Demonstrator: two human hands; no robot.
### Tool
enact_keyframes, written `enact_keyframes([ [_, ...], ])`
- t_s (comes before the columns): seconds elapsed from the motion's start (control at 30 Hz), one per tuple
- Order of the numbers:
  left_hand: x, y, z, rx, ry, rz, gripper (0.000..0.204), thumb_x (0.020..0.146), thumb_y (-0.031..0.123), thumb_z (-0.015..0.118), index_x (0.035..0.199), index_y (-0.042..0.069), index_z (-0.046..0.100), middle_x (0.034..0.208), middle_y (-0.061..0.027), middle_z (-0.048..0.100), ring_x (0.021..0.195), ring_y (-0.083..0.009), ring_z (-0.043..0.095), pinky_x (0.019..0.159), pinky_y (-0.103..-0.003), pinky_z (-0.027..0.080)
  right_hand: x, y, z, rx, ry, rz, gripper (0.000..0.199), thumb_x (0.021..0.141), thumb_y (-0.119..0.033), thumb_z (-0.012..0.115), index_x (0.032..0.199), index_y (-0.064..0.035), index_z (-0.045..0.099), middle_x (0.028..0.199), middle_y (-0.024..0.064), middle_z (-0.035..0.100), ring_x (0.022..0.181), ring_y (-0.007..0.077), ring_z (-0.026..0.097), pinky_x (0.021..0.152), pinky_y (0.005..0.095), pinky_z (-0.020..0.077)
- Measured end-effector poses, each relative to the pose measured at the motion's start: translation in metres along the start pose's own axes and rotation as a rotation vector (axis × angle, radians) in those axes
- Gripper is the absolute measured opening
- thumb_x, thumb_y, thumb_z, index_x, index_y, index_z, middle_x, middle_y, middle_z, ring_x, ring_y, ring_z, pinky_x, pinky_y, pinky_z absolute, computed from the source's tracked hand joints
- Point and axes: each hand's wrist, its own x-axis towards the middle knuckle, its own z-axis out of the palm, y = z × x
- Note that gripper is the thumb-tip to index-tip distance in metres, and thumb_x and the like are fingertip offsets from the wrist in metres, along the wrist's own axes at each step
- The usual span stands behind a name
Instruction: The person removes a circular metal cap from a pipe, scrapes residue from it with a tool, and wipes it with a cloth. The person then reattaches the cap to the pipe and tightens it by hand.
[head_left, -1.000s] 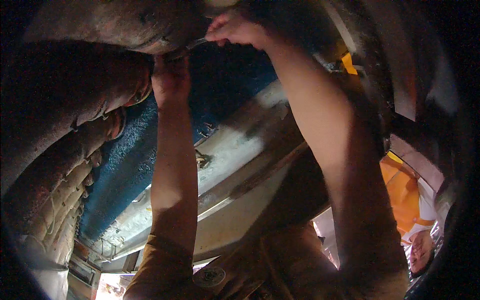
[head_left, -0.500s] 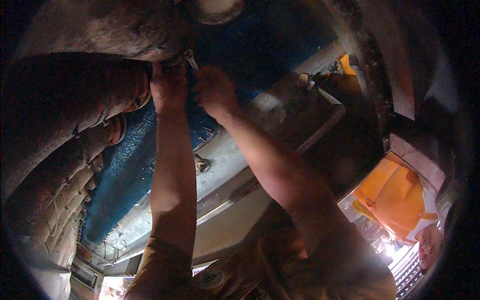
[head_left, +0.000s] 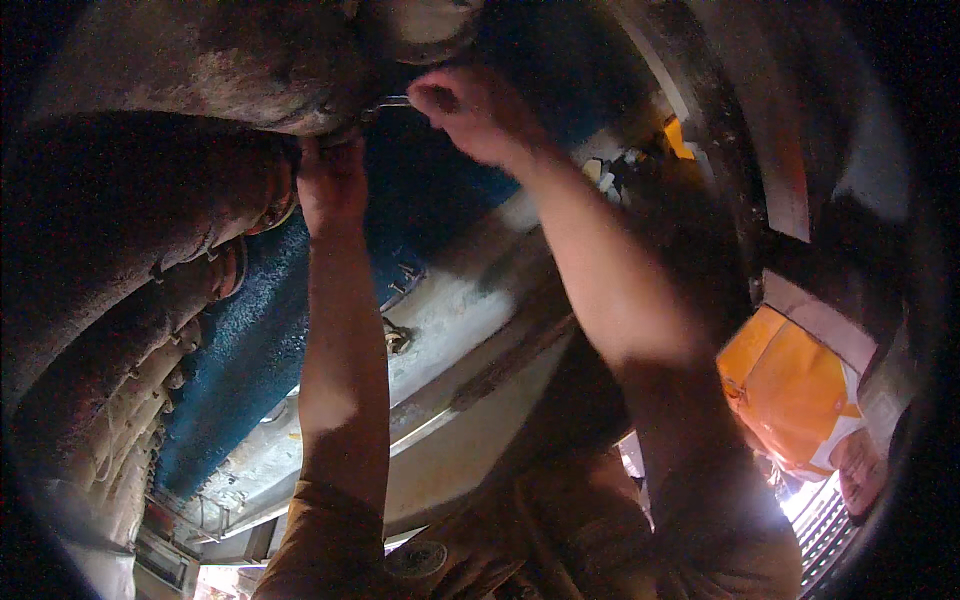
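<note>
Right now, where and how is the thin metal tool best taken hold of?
Probably by its outer end, from the right, as the right hand has it: the thin metal tool points sideways, roughly level, and its inner end meets shadow beside the large rounded housing.

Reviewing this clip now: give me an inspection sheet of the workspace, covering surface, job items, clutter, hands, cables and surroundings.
Surface: rough blue panel along a pale, stained beam.
Job items: thin shiny metal tool beside a large dark rounded part.
Clutter: small yellow piece, upper right.
Hands: left hand raised under the rounded part, fingertips obscured; right hand curled at the tool's outer end, grip blurred.
Cables: none identifiable with certainty.
Surroundings: row of pipes at left; person in orange clothing at right.
</note>
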Motion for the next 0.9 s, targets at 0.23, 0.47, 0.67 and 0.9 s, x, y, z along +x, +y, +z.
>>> enact_keyframes([
  [0.23, 0.003, 0.011, 0.012, -0.646, 0.069, -0.337, 0.038, 0.096, 0.022, 0.055, 0.129, 0.003, 0.05, 0.127, -0.0118, 0.056, 0.116, -0.0274, 0.054, 0.098, -0.043, 0.046, -0.052, 0.042, 0.123, 0.556, 0.36, 0.238, 0.023, 0.095, -0.021, 0.058, 0.11, -0.0039, 0.062, 0.076, 0.0044, 0.065, 0.059, 0.0107, 0.057, 0.051, 0.0262, 0.0464],
  [0.47, -0.004, 0.009, 0.007, -0.741, 0.124, -0.349, 0.039, 0.096, 0.022, 0.056, 0.13, 0.004, 0.049, 0.127, -0.0119, 0.056, 0.116, -0.0277, 0.054, 0.099, -0.044, 0.046, -0.045, 0.026, 0.109, 0.27, 0.159, 0.189, 0.024, 0.095, -0.026, 0.056, 0.105, -0.0054, 0.064, 0.076, 0.0051, 0.065, 0.059, 0.0124, 0.059, 0.052, 0.0286, 0.0487],
  [0.67, -0.003, 0.017, 0.02, -0.813, 0.167, -0.356, 0.04, 0.097, 0.022, 0.055, 0.131, 0.004, 0.048, 0.128, -0.0119, 0.056, 0.116, -0.0278, 0.054, 0.1, -0.045, 0.046, 0.034, 0.01, -0.016, -0.118, -0.25, 0.016, 0.027, 0.09, -0.033, 0.061, 0.096, -0.0074, 0.069, 0.082, 0.0072, 0.068, 0.067, 0.0158, 0.063, 0.064, 0.0341, 0.0509],
  [0.9, 0.007, -0.016, -0.015, -0.715, 0.067, -0.32, 0.04, 0.096, 0.023, 0.056, 0.132, 0.005, 0.048, 0.128, -0.0116, 0.056, 0.116, -0.0272, 0.054, 0.099, -0.044, 0.046, -0.02, 0.001, 0.009, 0.228, 0.043, 0.207, 0.023, 0.094, -0.031, 0.058, 0.1, -0.0093, 0.064, 0.076, 0.0031, 0.066, 0.064, 0.0119, 0.059, 0.055, 0.0277, 0.0471],
])
